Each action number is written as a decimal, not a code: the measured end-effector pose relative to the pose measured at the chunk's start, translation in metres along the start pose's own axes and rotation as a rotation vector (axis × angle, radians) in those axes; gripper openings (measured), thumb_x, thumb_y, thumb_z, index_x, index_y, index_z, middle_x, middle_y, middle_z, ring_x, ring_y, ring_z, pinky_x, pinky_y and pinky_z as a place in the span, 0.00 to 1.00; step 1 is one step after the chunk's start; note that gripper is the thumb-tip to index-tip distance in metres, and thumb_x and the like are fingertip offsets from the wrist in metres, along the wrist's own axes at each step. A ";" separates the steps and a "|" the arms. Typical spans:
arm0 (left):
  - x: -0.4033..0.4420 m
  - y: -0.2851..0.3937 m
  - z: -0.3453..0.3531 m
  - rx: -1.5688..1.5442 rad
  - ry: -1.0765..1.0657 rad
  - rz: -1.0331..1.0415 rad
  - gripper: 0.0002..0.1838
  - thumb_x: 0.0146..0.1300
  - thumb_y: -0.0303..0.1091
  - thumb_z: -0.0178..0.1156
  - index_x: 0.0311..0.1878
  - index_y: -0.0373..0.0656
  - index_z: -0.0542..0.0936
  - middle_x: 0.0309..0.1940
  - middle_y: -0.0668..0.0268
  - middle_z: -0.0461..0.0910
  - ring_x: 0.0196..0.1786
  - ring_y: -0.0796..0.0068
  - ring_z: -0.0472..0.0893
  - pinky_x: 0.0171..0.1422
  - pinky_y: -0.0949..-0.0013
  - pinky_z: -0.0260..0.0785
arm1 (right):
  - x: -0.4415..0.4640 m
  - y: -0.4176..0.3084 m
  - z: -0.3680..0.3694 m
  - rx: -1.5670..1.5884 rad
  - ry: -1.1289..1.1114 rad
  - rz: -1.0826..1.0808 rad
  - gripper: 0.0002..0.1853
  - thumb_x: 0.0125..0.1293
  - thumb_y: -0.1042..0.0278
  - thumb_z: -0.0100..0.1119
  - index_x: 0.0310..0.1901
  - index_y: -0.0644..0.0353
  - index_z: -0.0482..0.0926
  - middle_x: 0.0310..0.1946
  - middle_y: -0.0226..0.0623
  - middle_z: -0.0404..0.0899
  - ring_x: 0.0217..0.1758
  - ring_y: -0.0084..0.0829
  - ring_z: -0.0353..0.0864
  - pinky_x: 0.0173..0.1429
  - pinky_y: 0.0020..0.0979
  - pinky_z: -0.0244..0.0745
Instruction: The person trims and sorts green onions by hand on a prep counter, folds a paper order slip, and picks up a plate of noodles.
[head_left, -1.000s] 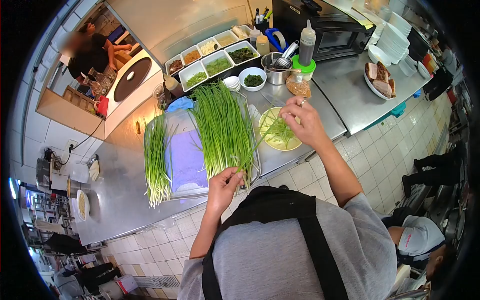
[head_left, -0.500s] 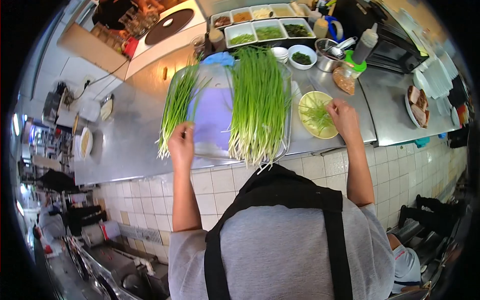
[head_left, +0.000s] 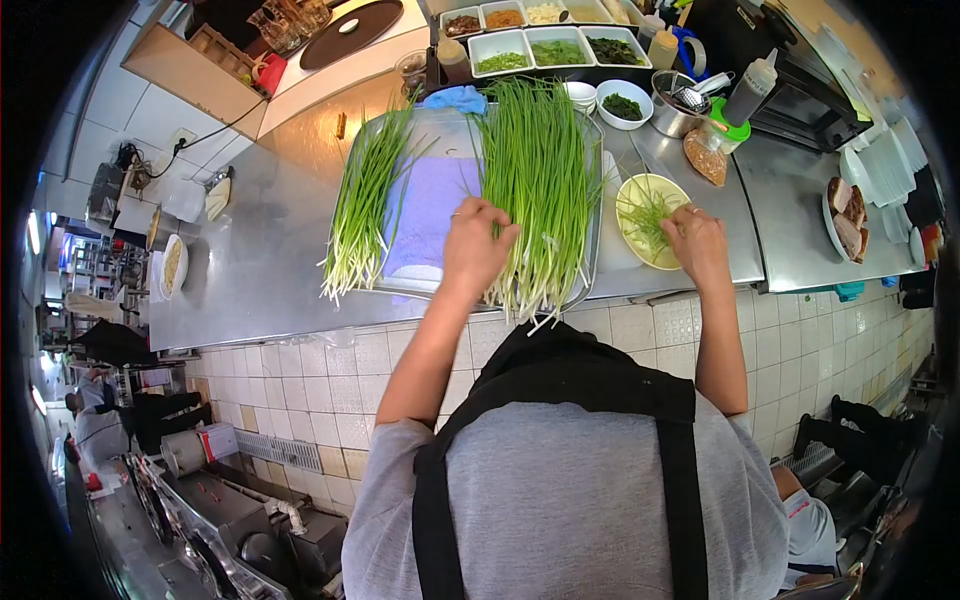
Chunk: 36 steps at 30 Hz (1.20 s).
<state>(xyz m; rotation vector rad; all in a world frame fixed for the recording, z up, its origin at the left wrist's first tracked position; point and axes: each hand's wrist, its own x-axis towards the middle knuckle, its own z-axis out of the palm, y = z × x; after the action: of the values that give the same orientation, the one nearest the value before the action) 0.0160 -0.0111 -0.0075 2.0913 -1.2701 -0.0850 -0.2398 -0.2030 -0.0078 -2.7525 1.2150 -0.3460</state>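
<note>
Head view: a thin green bunch left of the left hand, fingers curled; thick bunch beside them; bowl of trimmings by the right hand's fingers, narrowed; can't tell either hold. Sorting seems underway; next needs a light pinch.

Steel counter, right end.
Squeeze bottle stood near black oven; meat lay farther right.

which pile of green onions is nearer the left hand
The wide pile on the right side of the tray, toward the yellow bowl. The left hand is at its edge; the narrow pile lies farther off, across the purple cloth.
</note>
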 end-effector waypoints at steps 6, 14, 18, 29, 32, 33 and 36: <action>0.008 -0.003 0.022 -0.064 0.013 -0.100 0.12 0.49 0.34 0.66 0.32 0.35 0.79 0.31 0.58 0.75 0.38 0.62 0.76 0.43 0.64 0.68 | -0.007 -0.020 -0.013 0.132 0.186 0.044 0.15 0.56 0.72 0.57 0.47 0.52 0.75 0.42 0.38 0.76 0.40 0.39 0.77 0.43 0.38 0.65; -0.002 -0.003 -0.021 -1.382 -0.163 -0.653 0.09 0.61 0.30 0.58 0.41 0.35 0.78 0.31 0.63 0.81 0.31 0.77 0.80 0.35 0.77 0.73 | -0.006 -0.055 -0.018 0.429 0.244 -0.049 0.11 0.56 0.71 0.57 0.42 0.55 0.78 0.39 0.37 0.76 0.38 0.38 0.77 0.42 0.36 0.66; -0.009 0.008 -0.021 -1.546 -0.217 -0.651 0.10 0.61 0.30 0.57 0.43 0.35 0.77 0.33 0.59 0.81 0.32 0.73 0.82 0.36 0.76 0.76 | -0.007 -0.084 -0.015 0.732 0.110 -0.145 0.08 0.57 0.70 0.56 0.39 0.58 0.79 0.35 0.39 0.77 0.33 0.36 0.77 0.37 0.32 0.69; -0.015 0.052 -0.008 -1.456 -0.325 -0.479 0.12 0.62 0.28 0.56 0.48 0.35 0.76 0.39 0.57 0.80 0.39 0.71 0.81 0.45 0.71 0.75 | -0.028 -0.110 0.006 1.412 -0.422 -0.039 0.09 0.63 0.65 0.56 0.36 0.63 0.79 0.23 0.24 0.74 0.24 0.14 0.70 0.29 0.20 0.67; -0.013 0.057 -0.009 -1.397 -0.291 -0.465 0.12 0.61 0.27 0.57 0.47 0.35 0.76 0.38 0.58 0.80 0.38 0.71 0.82 0.43 0.72 0.77 | -0.029 -0.102 0.003 1.382 -0.395 -0.001 0.09 0.63 0.64 0.57 0.35 0.63 0.80 0.21 0.24 0.74 0.22 0.14 0.70 0.27 0.19 0.66; -0.012 0.058 -0.009 -1.378 -0.295 -0.470 0.11 0.60 0.27 0.58 0.46 0.36 0.76 0.37 0.60 0.81 0.38 0.72 0.81 0.42 0.73 0.76 | -0.029 -0.100 0.002 1.376 -0.392 0.013 0.10 0.62 0.64 0.57 0.35 0.62 0.80 0.21 0.23 0.74 0.22 0.14 0.69 0.27 0.19 0.66; -0.011 0.060 -0.004 -1.340 -0.294 -0.484 0.10 0.59 0.27 0.60 0.43 0.37 0.77 0.35 0.63 0.81 0.36 0.76 0.80 0.39 0.76 0.74 | -0.032 -0.097 0.003 1.377 -0.375 0.038 0.10 0.61 0.63 0.59 0.34 0.63 0.80 0.21 0.23 0.74 0.22 0.14 0.69 0.26 0.19 0.65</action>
<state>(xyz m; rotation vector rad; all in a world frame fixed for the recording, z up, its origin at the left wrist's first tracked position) -0.0337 -0.0176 0.0269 1.1161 -0.4780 -1.1401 -0.1905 -0.1143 0.0034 -1.4843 0.5305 -0.4080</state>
